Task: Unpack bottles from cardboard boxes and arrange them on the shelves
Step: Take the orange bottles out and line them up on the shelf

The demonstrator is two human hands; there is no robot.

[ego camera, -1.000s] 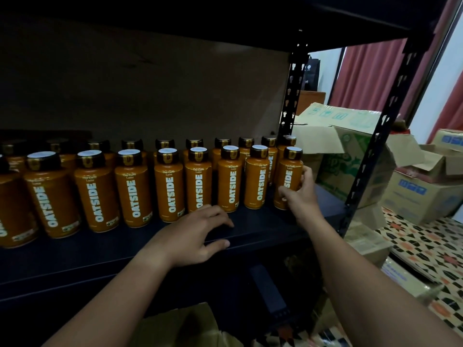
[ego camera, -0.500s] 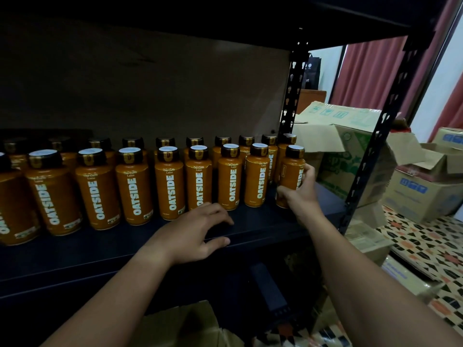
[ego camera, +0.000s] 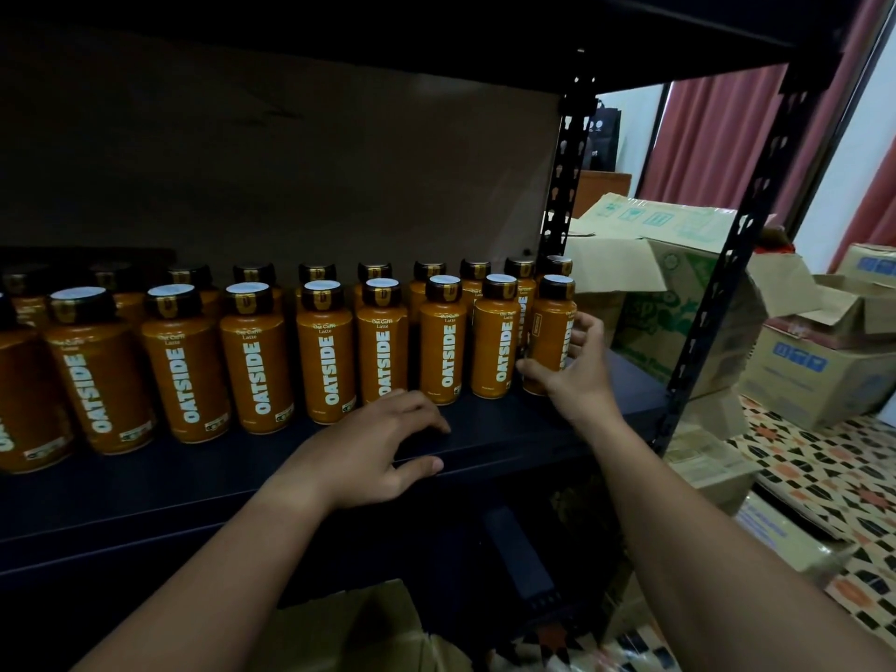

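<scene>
The orange plastic bottle with a dark cap (ego camera: 550, 332), last in the front row, now stands turned, label away, in the grasping right hand (ego camera: 574, 375), so it wants turning back, while the relaxed left hand (ego camera: 383, 453) rests on the dark metal shelf (ego camera: 509, 443) nearby.

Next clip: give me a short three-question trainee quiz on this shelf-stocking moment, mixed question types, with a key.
1. True or false: the right hand has its grip on the end bottle of the front row.
2. Multiple choice: the left hand is
A. lifting a bottle
B. resting on the shelf board, holding nothing
C. inside a cardboard box
3. Fill in: the label on the end bottle, unlike its neighbour bottle, faces ____ from the camera.

Key: 1 true; 2 B; 3 away (its OATSIDE lettering is turned toward the side, mostly hidden by the hand).
</scene>
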